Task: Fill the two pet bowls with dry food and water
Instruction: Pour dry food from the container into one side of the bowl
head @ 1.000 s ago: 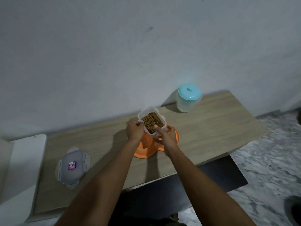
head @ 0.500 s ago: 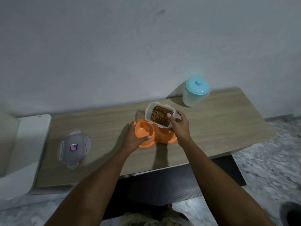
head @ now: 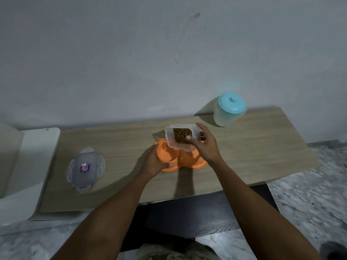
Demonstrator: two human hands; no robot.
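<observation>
Wooden table (head: 244, 151): left hand (head: 153, 163) grips orange bowls (head: 180, 159), right hand (head: 205, 147) clasps kibble container (head: 181, 136) above.

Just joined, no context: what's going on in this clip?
A person is feeding-prep at a wooden table. The right hand tilts an open container of dry food over the orange double pet bowl, which the left hand steadies. Both bowls look empty. The container's lid lies to the left; a teal-lidded jug waits behind.
</observation>
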